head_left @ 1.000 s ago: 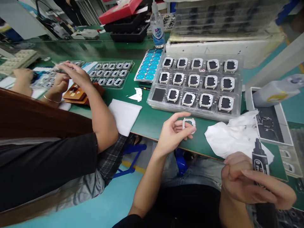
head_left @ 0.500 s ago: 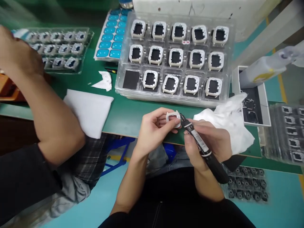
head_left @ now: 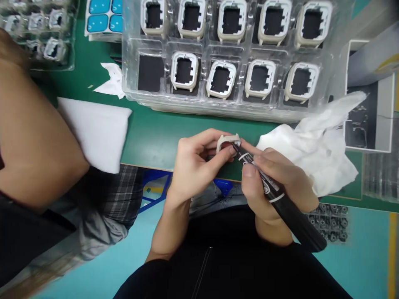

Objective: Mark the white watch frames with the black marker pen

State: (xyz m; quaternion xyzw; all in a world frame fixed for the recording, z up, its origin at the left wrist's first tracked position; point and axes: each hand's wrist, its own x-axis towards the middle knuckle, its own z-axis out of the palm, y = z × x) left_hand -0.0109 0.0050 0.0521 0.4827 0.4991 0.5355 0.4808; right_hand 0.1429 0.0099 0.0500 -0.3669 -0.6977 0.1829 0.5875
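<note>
Between the thumb and fingers of my left hand point(head_left: 199, 166) is a small light watch-case frame point(head_left: 229, 139), tilted with its outer side showing. My right hand point(head_left: 277, 182) grips a black marker pen point(head_left: 280, 203), whose tip reaches the inside of the frame; whether it touches the surface cannot be made out. Just beyond both hands lies a stack of clear plastic trays point(head_left: 199, 104) bearing similar frames in compartments, one of which, at the front left, shows only black lining point(head_left: 151, 74). A crumpled white cloth point(head_left: 311, 153) lies beside my right hand.
On the left, a co-worker's bare arm point(head_left: 34, 137) reaches over the bench beside a folded white cloth point(head_left: 96, 133). Blue stickers point(head_left: 98, 23) and a torn white scrap point(head_left: 110, 79) lie farther back. At the right stands an open white box point(head_left: 385, 128) with a bottle point(head_left: 370, 58).
The view has moved closer to the bench. The frame in my left hand has turned so its outer side shows, and the pen tip has moved from its edge into its opening.
</note>
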